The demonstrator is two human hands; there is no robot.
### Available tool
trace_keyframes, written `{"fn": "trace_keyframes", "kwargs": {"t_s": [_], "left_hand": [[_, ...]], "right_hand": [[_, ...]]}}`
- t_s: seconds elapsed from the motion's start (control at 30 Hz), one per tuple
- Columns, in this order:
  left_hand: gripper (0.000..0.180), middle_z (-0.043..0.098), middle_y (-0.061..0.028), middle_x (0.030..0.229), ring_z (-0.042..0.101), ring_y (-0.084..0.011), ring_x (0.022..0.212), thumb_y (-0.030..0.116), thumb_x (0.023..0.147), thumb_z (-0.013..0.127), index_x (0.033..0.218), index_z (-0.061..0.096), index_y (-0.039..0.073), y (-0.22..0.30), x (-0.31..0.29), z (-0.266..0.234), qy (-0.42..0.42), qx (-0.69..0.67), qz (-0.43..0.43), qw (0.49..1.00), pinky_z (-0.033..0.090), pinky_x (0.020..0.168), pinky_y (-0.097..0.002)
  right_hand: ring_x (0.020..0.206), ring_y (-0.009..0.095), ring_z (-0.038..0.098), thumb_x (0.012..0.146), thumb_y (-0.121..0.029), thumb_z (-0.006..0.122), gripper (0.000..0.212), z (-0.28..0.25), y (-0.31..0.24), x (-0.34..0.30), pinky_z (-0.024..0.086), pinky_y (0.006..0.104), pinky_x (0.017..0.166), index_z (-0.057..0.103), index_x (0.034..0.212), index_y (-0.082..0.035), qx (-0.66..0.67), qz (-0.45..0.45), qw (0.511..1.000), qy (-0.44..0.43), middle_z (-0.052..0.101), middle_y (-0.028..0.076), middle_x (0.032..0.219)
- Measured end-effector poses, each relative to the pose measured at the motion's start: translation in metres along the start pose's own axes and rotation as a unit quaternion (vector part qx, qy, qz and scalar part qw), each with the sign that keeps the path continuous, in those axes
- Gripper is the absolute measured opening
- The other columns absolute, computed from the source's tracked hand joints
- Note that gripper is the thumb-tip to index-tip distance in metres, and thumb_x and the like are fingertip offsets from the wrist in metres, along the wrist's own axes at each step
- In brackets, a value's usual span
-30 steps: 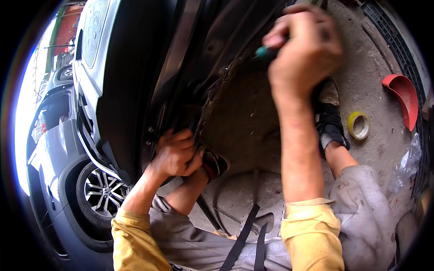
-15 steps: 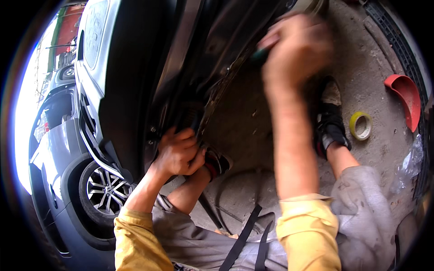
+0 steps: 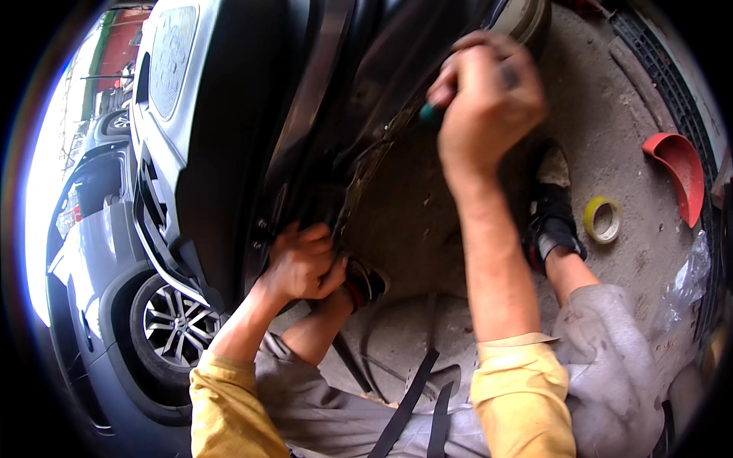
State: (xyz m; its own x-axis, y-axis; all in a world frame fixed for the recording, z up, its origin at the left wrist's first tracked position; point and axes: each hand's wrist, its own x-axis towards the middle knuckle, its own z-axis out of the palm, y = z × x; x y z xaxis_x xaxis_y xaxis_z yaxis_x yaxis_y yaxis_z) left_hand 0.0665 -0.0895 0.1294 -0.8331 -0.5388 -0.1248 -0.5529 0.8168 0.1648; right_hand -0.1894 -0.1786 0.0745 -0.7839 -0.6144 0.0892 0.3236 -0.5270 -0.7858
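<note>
A dark car body panel (image 3: pixel 305 99) with a rough lower edge rises in front of me. My left hand (image 3: pixel 304 263) is closed in a fist against its near end, by some bolts; what the fingers grip there is hidden. Raised beside the panel's far edge, my right hand (image 3: pixel 492 95) is closed and slightly blurred. From between its thumb and fingers pokes the teal end (image 3: pixel 430 114) of a small object, the rest of which the hand covers.
A yellow tape roll (image 3: pixel 602 220), a curved red piece (image 3: pixel 679 175) and clear plastic (image 3: pixel 685 278) lie on the concrete floor to the right. My shoes (image 3: pixel 551 202) stand below the panel. At left is a grey car (image 3: pixel 107 267). Dark straps (image 3: pixel 412 397) hang over my lap.
My right hand has shifted slightly left and shows less blur, so the teal end is clearer. The left hand keeps its place on the panel.
</note>
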Motion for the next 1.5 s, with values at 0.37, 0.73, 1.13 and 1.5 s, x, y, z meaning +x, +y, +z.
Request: {"fn": "trace_keyframes", "kwargs": {"t_s": [0.37, 0.73, 1.13, 1.5], "left_hand": [[0.024, 0.054, 0.0007, 0.059, 0.059, -0.0157, 0.071, 0.017, 0.07, 0.071, 0.052, 0.056, 0.011, -0.002, -0.002, 0.004, 0.01, -0.001, -0.006, 1.0, 0.039, 0.056, -0.0356], [0.018, 0.053, -0.0021, 0.06, 0.059, -0.0208, 0.07, 0.013, 0.065, 0.069, 0.054, 0.056, 0.01, -0.001, -0.01, 0.008, 0.022, -0.021, -0.022, 0.999, 0.036, 0.058, -0.0388], [0.026, 0.054, 0.0017, 0.059, 0.059, -0.0148, 0.072, 0.017, 0.071, 0.071, 0.051, 0.055, 0.013, 0.001, -0.006, 0.005, 0.028, 0.009, -0.017, 0.999, 0.039, 0.057, -0.0349], [0.023, 0.056, 0.0009, 0.06, 0.059, -0.0153, 0.072, 0.017, 0.071, 0.072, 0.053, 0.058, 0.011, -0.001, 0.005, 0.005, 0.019, 0.011, -0.009, 1.0, 0.039, 0.058, -0.0349]], "right_hand": [[0.042, 0.012, 0.051, 0.084, -0.001, 0.048, 0.013, -0.006, -0.006, 0.009, 0.041, 0.0271, 0.042, 0.059, 0.076, 0.0, -0.022, 0.001, 0.999, -0.026, 0.051, 0.005, 0.054], [0.039, 0.011, 0.05, 0.086, 0.001, 0.048, 0.023, -0.016, -0.006, 0.012, 0.038, 0.0241, 0.04, 0.052, 0.064, -0.003, 0.009, 0.016, 1.0, -0.009, 0.053, 0.004, 0.051], [0.043, 0.012, 0.052, 0.082, 0.002, 0.049, 0.011, -0.015, -0.003, 0.003, 0.041, 0.0255, 0.044, 0.057, 0.075, 0.002, -0.011, -0.015, 1.0, -0.014, 0.051, 0.004, 0.053], [0.046, 0.014, 0.049, 0.079, 0.0, 0.052, 0.007, -0.002, -0.015, 0.006, 0.043, 0.0297, 0.045, 0.057, 0.083, 0.003, 0.117, 0.128, 0.984, 0.026, 0.051, 0.007, 0.06]]}}
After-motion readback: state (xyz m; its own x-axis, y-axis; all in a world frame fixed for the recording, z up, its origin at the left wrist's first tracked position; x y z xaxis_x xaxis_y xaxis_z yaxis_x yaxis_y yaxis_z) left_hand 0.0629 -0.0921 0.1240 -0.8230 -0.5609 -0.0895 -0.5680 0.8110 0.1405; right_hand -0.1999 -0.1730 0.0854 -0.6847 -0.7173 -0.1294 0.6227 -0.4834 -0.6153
